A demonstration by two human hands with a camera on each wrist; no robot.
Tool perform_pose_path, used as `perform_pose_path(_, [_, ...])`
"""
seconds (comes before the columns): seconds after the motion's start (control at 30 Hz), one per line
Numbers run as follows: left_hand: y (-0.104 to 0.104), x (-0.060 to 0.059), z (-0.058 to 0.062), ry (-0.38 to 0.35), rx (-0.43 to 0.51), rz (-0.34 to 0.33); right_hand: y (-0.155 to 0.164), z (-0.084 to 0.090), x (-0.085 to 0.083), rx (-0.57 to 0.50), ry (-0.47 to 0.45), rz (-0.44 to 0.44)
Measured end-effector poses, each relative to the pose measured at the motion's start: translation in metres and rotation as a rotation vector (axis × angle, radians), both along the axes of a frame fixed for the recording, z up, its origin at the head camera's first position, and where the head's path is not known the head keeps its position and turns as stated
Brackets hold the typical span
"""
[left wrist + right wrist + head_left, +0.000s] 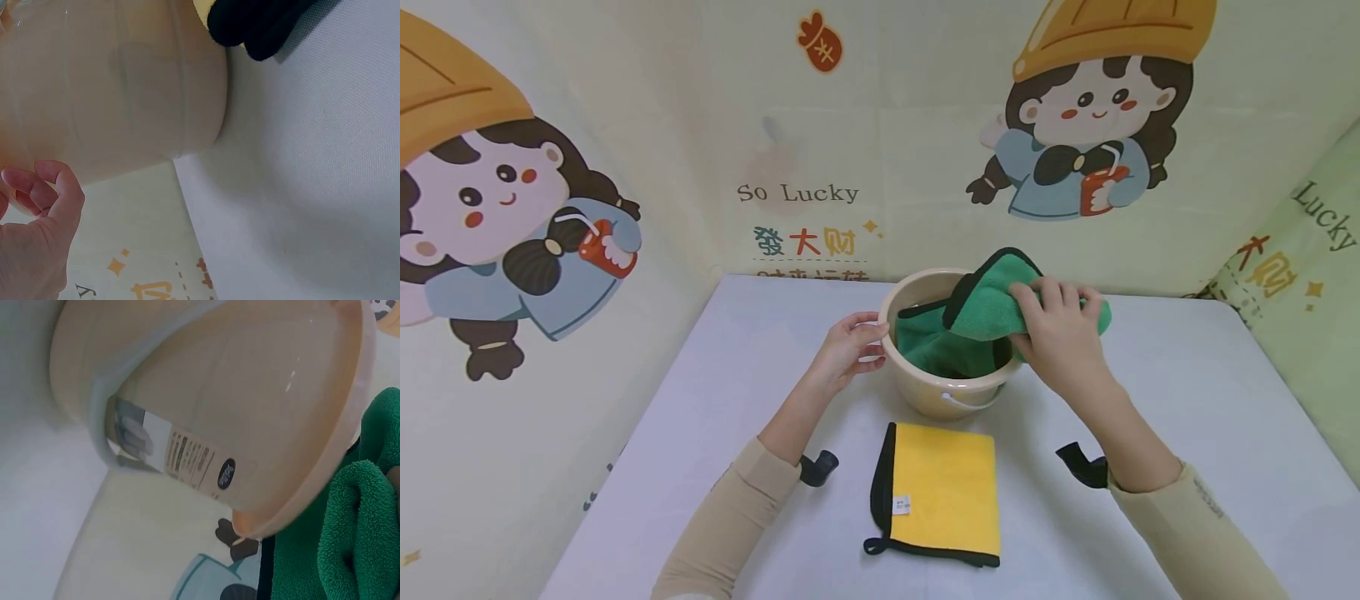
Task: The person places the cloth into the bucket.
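Soft, even, bright light fills all three views, with faint shadows under the bucket (942, 392) on the table (1187, 400). The head view bends at its edges. Both wrist views are close and slightly soft.

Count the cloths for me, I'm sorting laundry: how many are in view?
2. A green cloth hangs over the bucket rim, gripped by the right hand; a yellow cloth lies flat before the bucket. More could hide underneath.
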State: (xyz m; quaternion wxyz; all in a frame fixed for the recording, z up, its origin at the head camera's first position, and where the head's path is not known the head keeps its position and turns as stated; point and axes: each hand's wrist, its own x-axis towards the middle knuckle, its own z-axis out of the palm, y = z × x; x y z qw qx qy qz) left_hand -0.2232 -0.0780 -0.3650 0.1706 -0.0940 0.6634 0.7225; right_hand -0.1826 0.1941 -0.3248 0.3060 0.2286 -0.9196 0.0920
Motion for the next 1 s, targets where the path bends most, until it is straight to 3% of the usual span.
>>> perform_pose_path(0.33, [0.001,0.000,-0.001,0.002,0.005,0.010,-0.027,-0.005,-0.022,0.156,-0.076,-0.014])
perform_pose_path(0.67, [0.001,0.000,0.000,0.009,-0.007,0.013,-0.049,-0.017,-0.034,0.284,-0.120,0.058])
perform_pose_path(1.0, [0.001,0.000,0.000,-0.003,0.005,0.014,-0.058,-0.022,-0.041,0.308,-0.192,0.101])
